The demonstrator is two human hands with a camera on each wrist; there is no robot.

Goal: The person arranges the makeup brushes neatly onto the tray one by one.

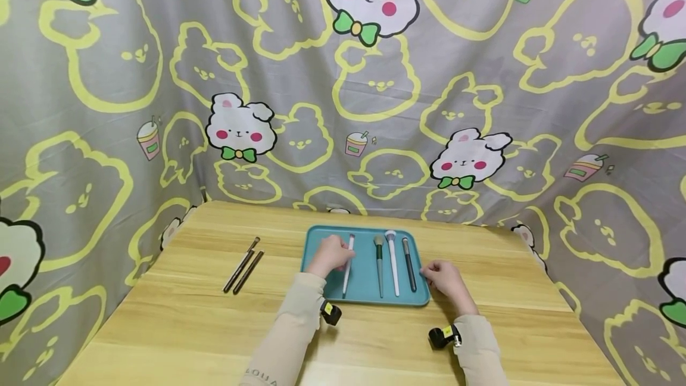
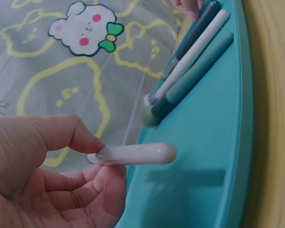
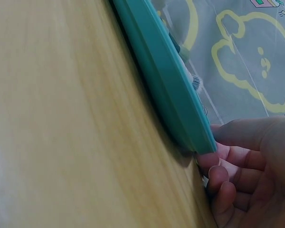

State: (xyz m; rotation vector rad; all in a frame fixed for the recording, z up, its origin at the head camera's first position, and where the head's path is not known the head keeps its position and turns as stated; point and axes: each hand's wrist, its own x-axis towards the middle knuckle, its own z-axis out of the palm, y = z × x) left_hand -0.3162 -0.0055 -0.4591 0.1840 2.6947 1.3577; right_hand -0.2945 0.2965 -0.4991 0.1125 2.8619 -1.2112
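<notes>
Left hand (image 1: 333,253) pinches a white-handled makeup brush (image 1: 348,276) between thumb and forefinger over the teal tray (image 1: 366,267). To its right in the tray lie a green-grey brush (image 1: 380,267), a white brush (image 1: 393,264) and a dark grey brush (image 1: 409,267), side by side. Well apart to its left, slim dark sticks (image 1: 248,273), one tipped with bristles, lie on the wooden table (image 1: 182,320). The right hand (image 1: 447,279) is at the tray's right edge, nearest to the dark grey brush. Each wrist carries a small black camera (image 1: 330,313), and a rabbit-print curtain (image 1: 380,153) hangs beyond both hands.

From the left wrist, the pinch shows close up: thumb and forefinger meet on the brush, its rounded handle end juts out past the fingertips, and the other fingers curl loosely beneath. The handle end is raised off the tray, a shadow lying on the floor of it. The three other brushes lie further off, and the right hand's fingertips appear at the tray's far edge.

From the right wrist, that hand grips the tray's corner, thumb side above the rim and fingers curled below it. Bristles peek over the rim, up from the fingers.
</notes>
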